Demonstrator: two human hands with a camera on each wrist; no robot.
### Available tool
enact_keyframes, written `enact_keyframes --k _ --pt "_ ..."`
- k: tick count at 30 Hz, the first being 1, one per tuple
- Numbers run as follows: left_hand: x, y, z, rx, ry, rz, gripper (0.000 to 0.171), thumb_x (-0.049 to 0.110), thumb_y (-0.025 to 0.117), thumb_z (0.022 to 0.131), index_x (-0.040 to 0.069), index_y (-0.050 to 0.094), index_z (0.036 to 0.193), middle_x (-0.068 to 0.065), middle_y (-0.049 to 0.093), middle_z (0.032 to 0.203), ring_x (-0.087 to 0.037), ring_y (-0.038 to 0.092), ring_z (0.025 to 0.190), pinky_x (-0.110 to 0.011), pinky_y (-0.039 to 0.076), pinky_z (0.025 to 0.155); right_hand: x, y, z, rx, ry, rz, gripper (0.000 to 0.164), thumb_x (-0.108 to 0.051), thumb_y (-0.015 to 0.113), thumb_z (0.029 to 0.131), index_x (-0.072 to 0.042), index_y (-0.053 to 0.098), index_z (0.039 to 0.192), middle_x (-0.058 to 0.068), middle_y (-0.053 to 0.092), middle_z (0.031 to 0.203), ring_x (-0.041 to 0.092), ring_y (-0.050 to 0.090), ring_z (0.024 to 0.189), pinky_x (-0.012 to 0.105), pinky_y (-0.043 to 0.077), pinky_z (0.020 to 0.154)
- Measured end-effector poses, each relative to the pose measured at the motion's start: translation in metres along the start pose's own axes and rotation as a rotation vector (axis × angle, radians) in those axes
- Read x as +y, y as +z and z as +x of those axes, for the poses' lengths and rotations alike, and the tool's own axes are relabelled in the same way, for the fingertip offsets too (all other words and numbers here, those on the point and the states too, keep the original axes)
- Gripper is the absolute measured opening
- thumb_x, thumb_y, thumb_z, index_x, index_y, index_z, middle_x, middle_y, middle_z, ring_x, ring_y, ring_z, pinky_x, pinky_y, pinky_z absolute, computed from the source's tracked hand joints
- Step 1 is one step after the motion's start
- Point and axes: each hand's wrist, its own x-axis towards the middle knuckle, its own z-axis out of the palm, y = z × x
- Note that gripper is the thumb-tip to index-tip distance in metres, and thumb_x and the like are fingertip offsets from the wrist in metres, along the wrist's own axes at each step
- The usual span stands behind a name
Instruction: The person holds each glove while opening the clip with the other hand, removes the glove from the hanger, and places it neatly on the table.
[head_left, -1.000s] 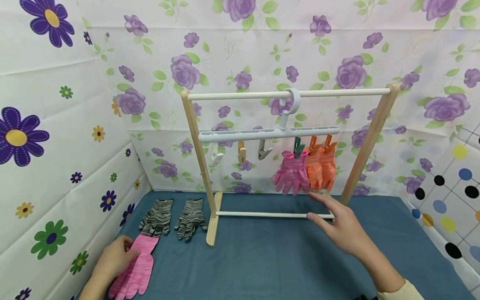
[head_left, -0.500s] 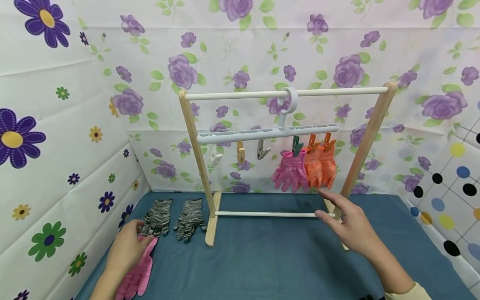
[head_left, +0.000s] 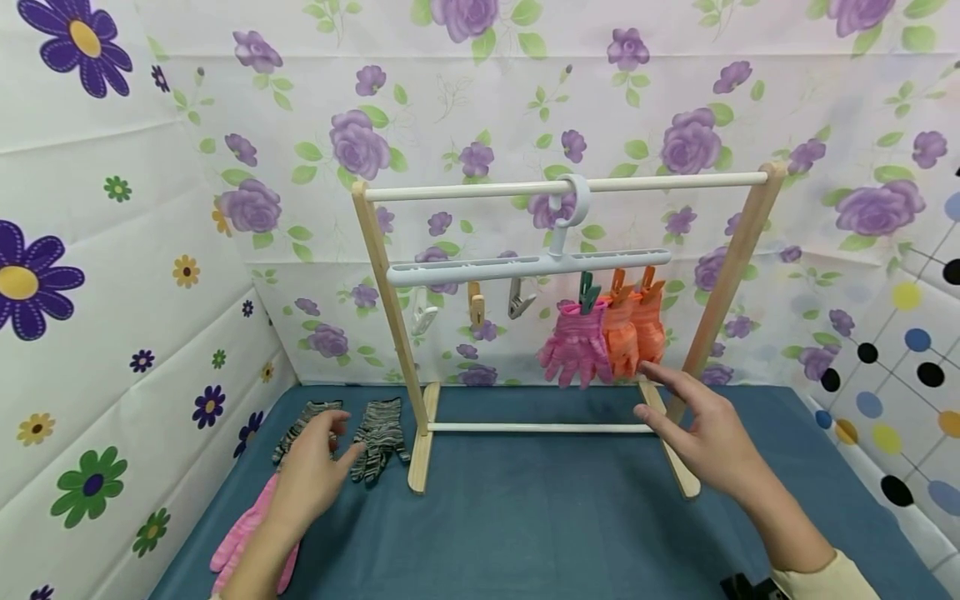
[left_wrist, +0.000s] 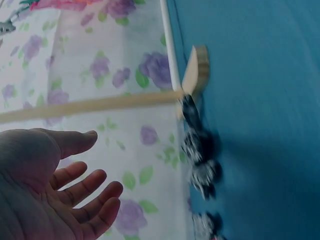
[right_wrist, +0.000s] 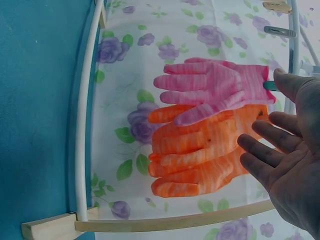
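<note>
My left hand (head_left: 311, 475) is held above the table with loosely bent fingers and nothing in them. Partly behind it lies one black-and-grey knitted glove (head_left: 300, 425); its match, another knitted glove (head_left: 381, 433), is just to the right. Under the left forearm a pink glove (head_left: 243, 533) is partly hidden. My right hand (head_left: 705, 437) hovers, also holding nothing, in front of the rack's right leg. Near it hang a pink glove (right_wrist: 215, 85) on a green clothespin (head_left: 588, 292) and two orange gloves (right_wrist: 200, 155) on orange clothespins (head_left: 619, 285).
A wooden rack (head_left: 731, 275) with white rods carries a pale hanger (head_left: 480, 271). From its left half hang a white clothespin (head_left: 422, 312), a wooden one and a grey one. Floral sheets form the walls around the blue tabletop (head_left: 540, 525).
My left hand has left the pink glove on the table, rising and moving right towards the knitted gloves. My right hand has shifted slightly rightward, still holding nothing.
</note>
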Motion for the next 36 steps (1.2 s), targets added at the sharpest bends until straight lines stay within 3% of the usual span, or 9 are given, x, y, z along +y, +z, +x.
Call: enact_keyframes --k 5,9,12,17,21,23,32,34,36 --pt "0.022 0.008 0.004 0.017 0.045 -0.048 0.049 0.017 0.079 0.099 0.000 0.059 0.140 -0.017 0.065 0.119 -0.036 0.065 0.105 -0.053 0.054 0.083 -0.001 -0.003 0.005 0.007 -0.008 0.001 0.061 -0.016 0.078 0.100 -0.015 0.054 0.157 0.008 0.061 0.149 0.034 0.059 0.134 0.008 0.033 0.106" --pt "0.037 0.016 0.007 0.030 0.091 -0.084 0.048 0.016 0.080 0.098 0.002 0.060 0.139 -0.016 0.066 0.118 -0.035 0.066 0.105 -0.052 0.054 0.083 -0.003 -0.006 0.009 0.008 -0.008 -0.006 0.062 -0.018 0.078 0.100 -0.013 0.053 0.157 0.010 0.061 0.150 0.037 0.060 0.134 0.035 0.048 0.110" --pt "0.047 0.022 0.009 0.030 0.107 -0.118 0.048 0.015 0.082 0.097 0.003 0.061 0.139 -0.013 0.067 0.118 -0.033 0.066 0.106 -0.051 0.055 0.082 -0.005 -0.007 0.013 0.007 -0.012 -0.007 0.062 -0.017 0.077 0.101 -0.013 0.052 0.158 0.011 0.058 0.152 0.038 0.059 0.135 0.055 0.048 0.103" --pt "0.066 0.030 0.013 0.017 0.130 -0.179 0.050 0.015 0.083 0.095 0.006 0.061 0.139 -0.011 0.067 0.123 -0.029 0.066 0.107 -0.049 0.055 0.085 -0.009 -0.011 0.019 0.012 -0.015 0.003 0.063 -0.017 0.077 0.101 -0.015 0.051 0.159 0.009 0.055 0.156 0.037 0.058 0.137 0.053 0.047 0.106" --pt "0.084 0.036 0.016 0.004 0.179 -0.232 0.052 0.015 0.082 0.096 0.008 0.060 0.142 -0.011 0.066 0.130 -0.028 0.066 0.110 -0.049 0.055 0.090 -0.014 -0.013 0.028 0.022 -0.028 0.007 0.063 -0.017 0.077 0.101 -0.013 0.052 0.158 0.009 0.058 0.154 0.033 0.059 0.136 0.024 0.044 0.111" --pt "0.093 0.039 0.017 -0.006 0.198 -0.256 0.053 0.015 0.082 0.097 0.009 0.060 0.144 -0.010 0.065 0.131 -0.029 0.066 0.112 -0.049 0.055 0.093 -0.016 -0.013 0.032 0.026 -0.040 -0.001 0.063 -0.016 0.078 0.100 -0.012 0.052 0.157 0.010 0.059 0.152 0.032 0.061 0.134 0.017 0.041 0.109" --pt "0.128 0.049 0.029 -0.039 0.279 -0.350 0.054 0.017 0.082 0.097 0.009 0.058 0.145 -0.009 0.065 0.135 -0.028 0.066 0.115 -0.049 0.054 0.097 -0.025 -0.015 0.050 0.041 -0.047 0.016 0.062 -0.015 0.079 0.099 -0.003 0.053 0.154 0.014 0.059 0.151 0.036 0.062 0.132 0.041 0.051 0.106" --pt "0.136 0.050 0.032 -0.051 0.288 -0.378 0.055 0.018 0.081 0.098 0.010 0.058 0.146 -0.009 0.065 0.135 -0.028 0.065 0.117 -0.050 0.053 0.098 -0.027 -0.015 0.053 0.042 -0.045 0.020 0.062 -0.015 0.079 0.099 -0.004 0.053 0.155 0.014 0.059 0.151 0.036 0.062 0.132 0.056 0.050 0.103" --pt "0.142 0.052 0.037 -0.057 0.302 -0.408 0.055 0.018 0.081 0.098 0.010 0.058 0.147 -0.008 0.065 0.135 -0.028 0.065 0.117 -0.051 0.053 0.099 -0.029 -0.014 0.057 0.041 -0.042 0.028 0.063 -0.016 0.079 0.099 -0.004 0.052 0.155 0.014 0.059 0.152 0.036 0.061 0.134 0.057 0.050 0.103"
